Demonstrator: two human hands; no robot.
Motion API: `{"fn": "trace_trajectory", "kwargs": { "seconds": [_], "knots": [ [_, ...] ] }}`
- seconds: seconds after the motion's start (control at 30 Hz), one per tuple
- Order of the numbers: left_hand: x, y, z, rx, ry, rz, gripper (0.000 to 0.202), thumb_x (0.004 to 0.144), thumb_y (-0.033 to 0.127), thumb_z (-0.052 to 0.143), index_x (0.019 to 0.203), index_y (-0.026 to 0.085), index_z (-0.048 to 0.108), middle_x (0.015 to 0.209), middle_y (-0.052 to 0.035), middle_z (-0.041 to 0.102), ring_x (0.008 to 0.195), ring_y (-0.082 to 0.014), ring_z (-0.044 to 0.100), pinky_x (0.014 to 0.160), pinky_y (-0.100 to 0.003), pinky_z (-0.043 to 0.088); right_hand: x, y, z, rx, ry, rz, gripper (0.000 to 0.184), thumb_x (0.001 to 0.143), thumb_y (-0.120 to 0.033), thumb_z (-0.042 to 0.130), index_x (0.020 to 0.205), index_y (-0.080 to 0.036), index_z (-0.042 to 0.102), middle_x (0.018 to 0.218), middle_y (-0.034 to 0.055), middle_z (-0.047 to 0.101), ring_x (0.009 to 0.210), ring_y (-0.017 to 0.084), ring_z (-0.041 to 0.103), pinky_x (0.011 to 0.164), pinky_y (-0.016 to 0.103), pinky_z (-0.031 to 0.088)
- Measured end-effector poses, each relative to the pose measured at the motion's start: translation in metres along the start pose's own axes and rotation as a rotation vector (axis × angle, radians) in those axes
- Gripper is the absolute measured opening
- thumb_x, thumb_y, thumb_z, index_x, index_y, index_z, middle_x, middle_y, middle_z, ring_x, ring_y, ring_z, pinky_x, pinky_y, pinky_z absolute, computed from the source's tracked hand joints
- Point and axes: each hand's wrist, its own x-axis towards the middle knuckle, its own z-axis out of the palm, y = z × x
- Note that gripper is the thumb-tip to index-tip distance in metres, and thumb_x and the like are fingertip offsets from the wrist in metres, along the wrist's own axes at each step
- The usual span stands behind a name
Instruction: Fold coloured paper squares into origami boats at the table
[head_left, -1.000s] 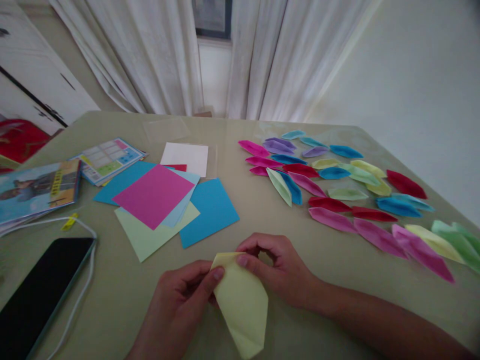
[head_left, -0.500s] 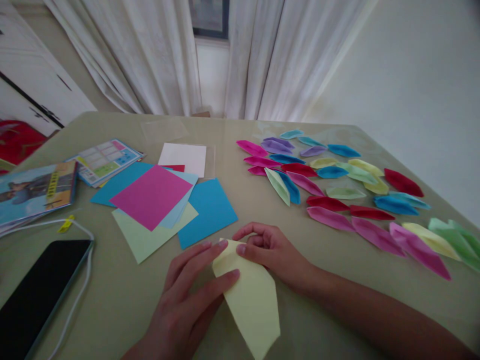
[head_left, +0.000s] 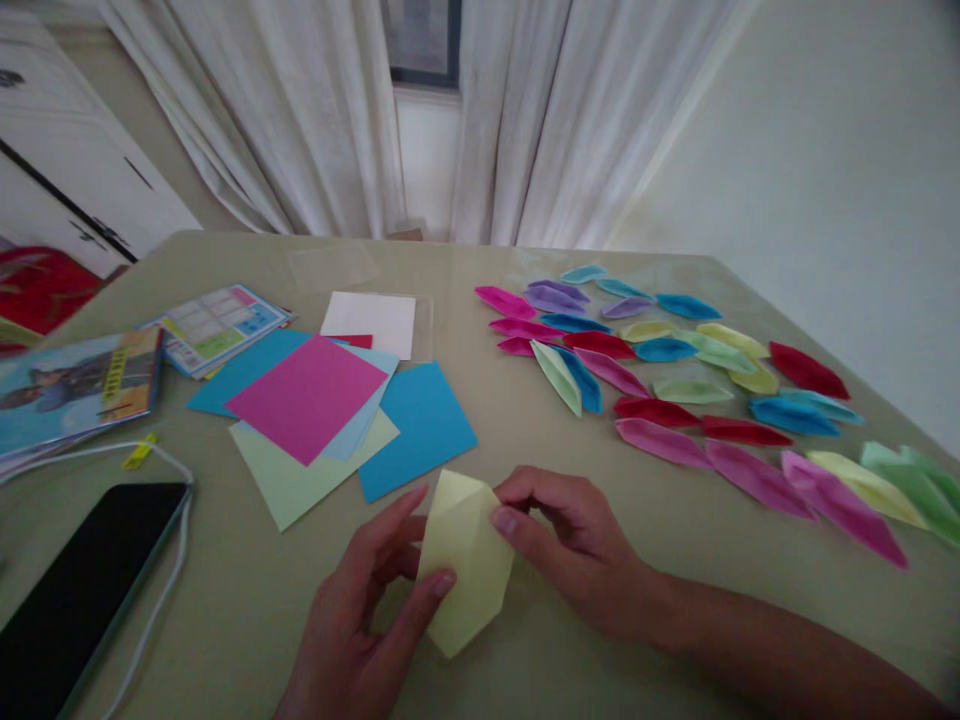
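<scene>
A pale yellow sheet of folded paper (head_left: pixel 469 560) is held up between my two hands, tilted, near the front of the table. My left hand (head_left: pixel 375 590) grips its left edge, thumb on the near face and the other fingers partly behind it. At the upper right edge, my right hand (head_left: pixel 574 540) pinches the paper between thumb and index finger. Creases run across the upper part of the paper. The fingers behind the sheet are partly hidden.
Square sheets, including a magenta one (head_left: pixel 307 400) and a blue one (head_left: pixel 420 425), lie beyond my left hand. Several folded paper pieces (head_left: pixel 664 450) spread over the right side. At left are a phone (head_left: pixel 90 590), a white cable (head_left: pixel 161 610) and a booklet (head_left: pixel 82 385).
The yellow paper has been lifted and tilted, its long lower point no longer showing. My left hand now grips its side edge, and my right hand has moved slightly right to its corner.
</scene>
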Motion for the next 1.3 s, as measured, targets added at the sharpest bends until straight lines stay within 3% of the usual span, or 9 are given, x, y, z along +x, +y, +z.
{"fn": "trace_trajectory", "kwargs": {
  "seconds": [0.17, 0.27, 0.4, 0.5, 0.67, 0.8, 1.07, 1.3],
  "knots": [
    [-0.001, -0.004, -0.006, 0.138, 0.071, 0.094, 0.039, 0.095, 0.052, 0.077, 0.129, 0.032, 0.074, 0.125, -0.0022, 0.082, 0.106, -0.0237, 0.081, 0.082, -0.028, 0.070, -0.004, 0.001, 0.003, -0.019, -0.067, -0.023, 0.017, 0.105, -0.032, 0.067, 0.103, -0.018, 0.075, 0.083, 0.0004, 0.070, 0.073, 0.012, 0.061, 0.069, 0.022, 0.049],
    [-0.001, -0.004, -0.010, 0.187, 0.056, 0.087, 0.040, 0.096, 0.052, 0.076, 0.133, 0.035, 0.073, 0.121, 0.0013, 0.084, 0.102, -0.0199, 0.083, 0.083, -0.024, 0.069, -0.005, 0.002, 0.002, 0.071, -0.062, -0.003, 0.019, 0.107, -0.034, 0.064, 0.114, -0.020, 0.073, 0.090, 0.0020, 0.072, 0.078, 0.013, 0.065, 0.071, 0.023, 0.052],
    [-0.001, -0.001, -0.013, 0.254, 0.054, 0.078, 0.043, 0.096, 0.056, 0.075, 0.135, 0.038, 0.073, 0.123, 0.0036, 0.084, 0.101, -0.0170, 0.083, 0.085, -0.020, 0.067, -0.004, 0.005, 0.002, 0.071, -0.044, 0.016, 0.013, 0.105, -0.031, 0.068, 0.107, -0.019, 0.074, 0.084, 0.0003, 0.070, 0.074, 0.012, 0.062, 0.068, 0.021, 0.050],
    [0.000, 0.001, -0.014, 0.295, 0.051, 0.072, 0.046, 0.094, 0.059, 0.075, 0.135, 0.038, 0.073, 0.114, 0.0045, 0.086, 0.096, -0.0160, 0.083, 0.085, -0.019, 0.066, -0.004, 0.007, 0.003, 0.093, -0.046, 0.022, 0.012, 0.104, -0.030, 0.069, 0.105, -0.019, 0.074, 0.083, 0.0002, 0.069, 0.072, 0.011, 0.061, 0.065, 0.021, 0.049],
    [0.005, 0.003, -0.011, 0.179, 0.056, 0.109, 0.032, 0.093, 0.048, 0.080, 0.123, 0.038, 0.079, 0.116, 0.0030, 0.085, 0.096, -0.0165, 0.082, 0.082, -0.020, 0.067, -0.004, 0.007, 0.006, 0.107, -0.032, 0.008, 0.008, 0.101, -0.025, 0.072, 0.098, -0.018, 0.074, 0.077, -0.0015, 0.067, 0.068, 0.010, 0.060, 0.064, 0.020, 0.049],
    [0.007, 0.008, -0.007, 0.053, 0.082, 0.106, 0.021, 0.090, 0.040, 0.083, 0.110, 0.035, 0.082, 0.103, 0.0032, 0.084, 0.086, -0.0152, 0.079, 0.078, -0.021, 0.067, -0.005, 0.005, 0.006, 0.155, -0.046, 0.030, 0.011, 0.099, -0.026, 0.074, 0.093, -0.017, 0.073, 0.074, -0.0012, 0.066, 0.066, 0.010, 0.059, 0.064, 0.020, 0.048],
    [0.009, 0.018, -0.002, -0.048, 0.151, -0.073, 0.024, 0.081, 0.046, 0.089, 0.104, 0.040, 0.086, 0.100, 0.0049, 0.085, 0.080, -0.0146, 0.079, 0.072, -0.019, 0.066, -0.002, 0.007, 0.007, 0.532, -0.135, 0.237, 0.020, 0.100, -0.033, 0.078, 0.093, -0.015, 0.072, 0.076, -0.0001, 0.067, 0.067, 0.009, 0.060, 0.063, 0.020, 0.048],
    [0.009, 0.021, 0.002, -0.113, 0.185, -0.098, 0.024, 0.077, 0.047, 0.092, 0.098, 0.037, 0.086, 0.094, 0.0044, 0.084, 0.077, -0.0145, 0.078, 0.072, -0.019, 0.066, -0.002, 0.007, 0.007, 0.525, -0.127, 0.232, 0.023, 0.099, -0.034, 0.079, 0.091, -0.014, 0.073, 0.075, 0.0004, 0.067, 0.067, 0.009, 0.059, 0.064, 0.020, 0.049]
  ]
}}
